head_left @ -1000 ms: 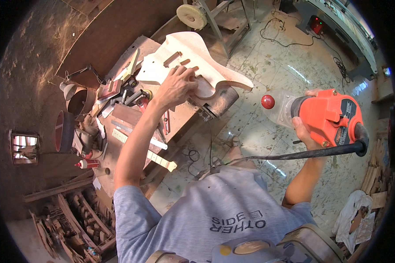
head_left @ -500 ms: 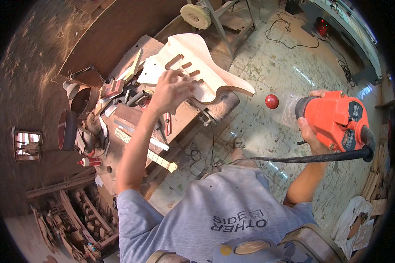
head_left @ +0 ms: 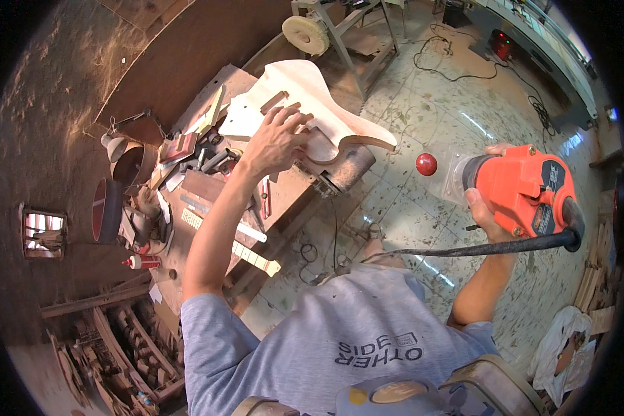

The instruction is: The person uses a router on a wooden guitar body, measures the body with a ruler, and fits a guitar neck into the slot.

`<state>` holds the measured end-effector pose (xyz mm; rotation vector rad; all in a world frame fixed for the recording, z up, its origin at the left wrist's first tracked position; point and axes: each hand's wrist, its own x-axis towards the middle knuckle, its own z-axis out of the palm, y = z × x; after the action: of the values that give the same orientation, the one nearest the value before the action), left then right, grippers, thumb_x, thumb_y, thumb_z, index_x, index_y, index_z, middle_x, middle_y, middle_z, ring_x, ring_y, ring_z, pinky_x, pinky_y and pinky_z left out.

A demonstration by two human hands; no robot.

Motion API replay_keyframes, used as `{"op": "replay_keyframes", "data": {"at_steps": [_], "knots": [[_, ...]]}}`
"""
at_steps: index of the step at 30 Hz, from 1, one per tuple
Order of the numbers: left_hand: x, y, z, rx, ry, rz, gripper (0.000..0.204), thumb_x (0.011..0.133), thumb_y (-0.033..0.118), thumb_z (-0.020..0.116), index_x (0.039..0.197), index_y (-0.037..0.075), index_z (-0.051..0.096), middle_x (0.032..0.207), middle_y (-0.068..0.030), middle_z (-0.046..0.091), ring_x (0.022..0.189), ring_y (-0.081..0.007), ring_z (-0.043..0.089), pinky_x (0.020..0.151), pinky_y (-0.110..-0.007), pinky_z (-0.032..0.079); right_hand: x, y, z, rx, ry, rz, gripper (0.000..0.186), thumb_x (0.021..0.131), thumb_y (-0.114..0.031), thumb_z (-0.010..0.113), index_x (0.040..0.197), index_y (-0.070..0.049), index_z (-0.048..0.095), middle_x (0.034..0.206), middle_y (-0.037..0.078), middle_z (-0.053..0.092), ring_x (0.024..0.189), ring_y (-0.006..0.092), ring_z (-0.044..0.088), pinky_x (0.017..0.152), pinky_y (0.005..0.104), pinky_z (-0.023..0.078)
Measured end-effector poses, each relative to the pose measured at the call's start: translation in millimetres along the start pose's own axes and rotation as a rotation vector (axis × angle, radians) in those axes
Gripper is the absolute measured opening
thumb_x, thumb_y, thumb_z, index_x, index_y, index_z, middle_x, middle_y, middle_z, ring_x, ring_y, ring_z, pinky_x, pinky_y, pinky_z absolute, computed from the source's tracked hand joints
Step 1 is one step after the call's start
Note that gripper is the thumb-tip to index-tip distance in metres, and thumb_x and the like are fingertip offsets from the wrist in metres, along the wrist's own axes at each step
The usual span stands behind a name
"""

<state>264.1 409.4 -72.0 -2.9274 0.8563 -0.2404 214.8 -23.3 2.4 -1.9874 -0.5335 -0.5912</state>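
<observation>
An unfinished guitar body [head_left: 299, 83] of pale wood, with slots cut in its top, lies on the cluttered workbench [head_left: 284, 211]. My left hand [head_left: 276, 142] is over the body's near side, fingers stretched out and covering some of the slots; it grips nothing that I can see. At the right, my right hand [head_left: 485, 211] is wrapped round an orange handheld router [head_left: 527, 187] held in the air on its side. Its clear plastic base [head_left: 452, 173] and round red knob [head_left: 426, 164] point toward the bench. A thick black cable [head_left: 464, 249] runs from the router across my front.
Chisels, rulers and loose tools [head_left: 208, 149] crowd the bench, with a guitar neck [head_left: 256, 258] along its near edge. A sanding drum [head_left: 350, 168] sits beside the guitar body. A buffing wheel [head_left: 305, 35] stands behind. Wood offcuts [head_left: 132, 347] fill a rack at the lower left.
My left hand has settled flatter over the slots of the guitar body. The router has shifted slightly left in view, still in my right hand.
</observation>
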Motion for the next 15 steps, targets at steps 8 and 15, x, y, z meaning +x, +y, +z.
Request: {"op": "replay_keyframes", "data": {"at_steps": [8,15], "knots": [[6.6,1.3,9.7,0.013,-0.03,-0.091,0.038,0.069,0.024,0.084,0.105,0.016,0.079,0.14,-0.0083,0.057,0.144,-0.0311,0.042,0.124,-0.052,0.029,-16.0,-8.3,-10.7,0.13,0.01,-0.002,0.065,0.074,-0.009,0.087,0.134,-0.002,0.061,0.12,0.007,0.067,0.11,0.0201,0.065,0.1,0.0378,0.053],[-7.1,11.2,15.4,-0.541,0.297,-0.186,0.022,0.075,0.024,0.086,0.089,0.01,0.076,0.133,-0.0123,0.06,0.135,-0.0364,0.048,0.116,-0.052,0.035,-21.7,-23.3,-13.9,0.132,0.062,-0.005,0.047,0.076,-0.009,0.089,0.117,-0.002,0.068,0.105,0.003,0.07,0.094,0.0158,0.067,0.089,0.0354,0.056]]}}
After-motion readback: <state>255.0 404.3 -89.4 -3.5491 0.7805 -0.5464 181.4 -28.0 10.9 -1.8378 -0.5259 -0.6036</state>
